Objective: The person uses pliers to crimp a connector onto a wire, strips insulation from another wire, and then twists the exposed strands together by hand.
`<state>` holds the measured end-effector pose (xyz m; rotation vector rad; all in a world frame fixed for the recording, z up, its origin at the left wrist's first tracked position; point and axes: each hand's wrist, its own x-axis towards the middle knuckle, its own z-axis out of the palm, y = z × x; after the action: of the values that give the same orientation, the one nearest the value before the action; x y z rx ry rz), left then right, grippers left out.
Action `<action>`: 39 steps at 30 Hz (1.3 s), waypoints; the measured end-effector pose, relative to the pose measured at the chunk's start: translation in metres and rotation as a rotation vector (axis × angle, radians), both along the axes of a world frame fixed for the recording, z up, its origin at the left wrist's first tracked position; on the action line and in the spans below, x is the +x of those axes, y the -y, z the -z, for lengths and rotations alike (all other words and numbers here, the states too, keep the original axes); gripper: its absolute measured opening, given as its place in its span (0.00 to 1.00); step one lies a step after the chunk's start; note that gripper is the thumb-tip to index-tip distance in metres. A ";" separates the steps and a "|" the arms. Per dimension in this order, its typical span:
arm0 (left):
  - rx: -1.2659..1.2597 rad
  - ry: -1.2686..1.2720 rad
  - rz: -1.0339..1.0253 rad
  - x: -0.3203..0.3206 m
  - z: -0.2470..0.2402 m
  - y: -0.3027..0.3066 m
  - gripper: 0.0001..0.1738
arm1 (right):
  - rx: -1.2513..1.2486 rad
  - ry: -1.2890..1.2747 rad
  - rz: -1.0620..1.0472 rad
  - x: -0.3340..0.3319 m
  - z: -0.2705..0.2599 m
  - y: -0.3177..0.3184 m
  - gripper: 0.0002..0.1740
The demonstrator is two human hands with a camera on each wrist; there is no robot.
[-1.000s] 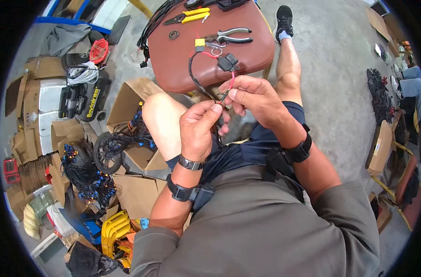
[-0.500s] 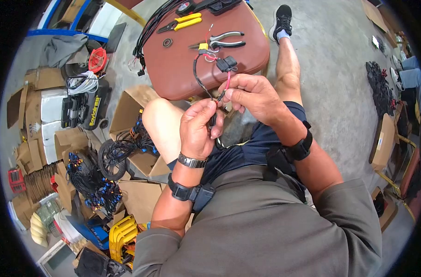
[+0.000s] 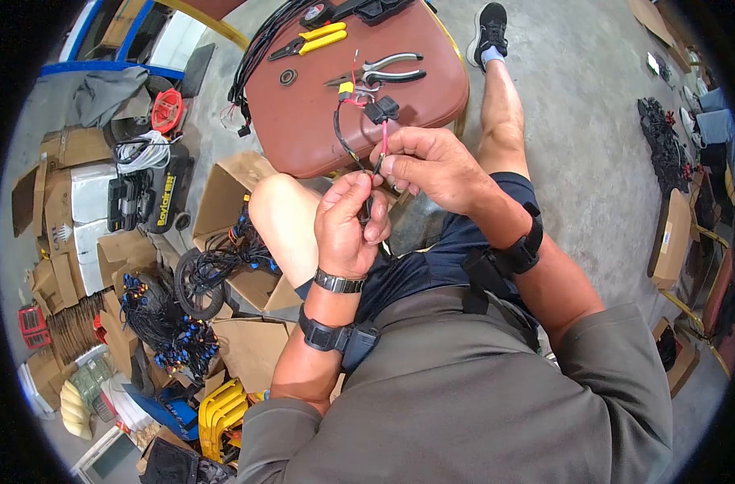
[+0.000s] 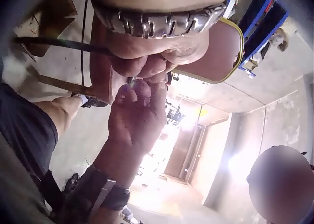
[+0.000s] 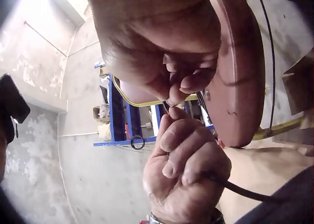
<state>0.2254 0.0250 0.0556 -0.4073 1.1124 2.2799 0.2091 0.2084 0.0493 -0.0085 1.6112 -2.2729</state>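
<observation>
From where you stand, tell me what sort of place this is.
Probably a wiring workshop with a concrete floor: the left hand and right hand pinch a wire harness, pliers and yellow-handled cutters lie on a red chair seat, and a cardboard box holds bundled black wire.

The left grip (image 3: 347, 226) and the right grip (image 3: 432, 165) met fingertip to fingertip, the right slightly above the left. Each had its fingers curled, thumb pinched against forefinger. The left wrist (image 3: 335, 310) stood nearly straight; the right wrist (image 3: 517, 246) angled inward.
</observation>
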 end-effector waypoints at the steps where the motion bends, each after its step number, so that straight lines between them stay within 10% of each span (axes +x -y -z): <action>1: 0.003 0.005 -0.002 0.000 0.000 0.001 0.11 | -0.004 -0.002 0.003 0.000 0.000 0.002 0.11; 39: -0.214 -0.247 -0.119 0.002 0.020 0.008 0.12 | 0.038 -0.073 -0.053 -0.002 0.011 0.018 0.13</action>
<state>0.2277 0.0173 0.0354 -0.2843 1.5006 2.3698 0.2067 0.1909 0.0379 -0.1248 1.6704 -2.2250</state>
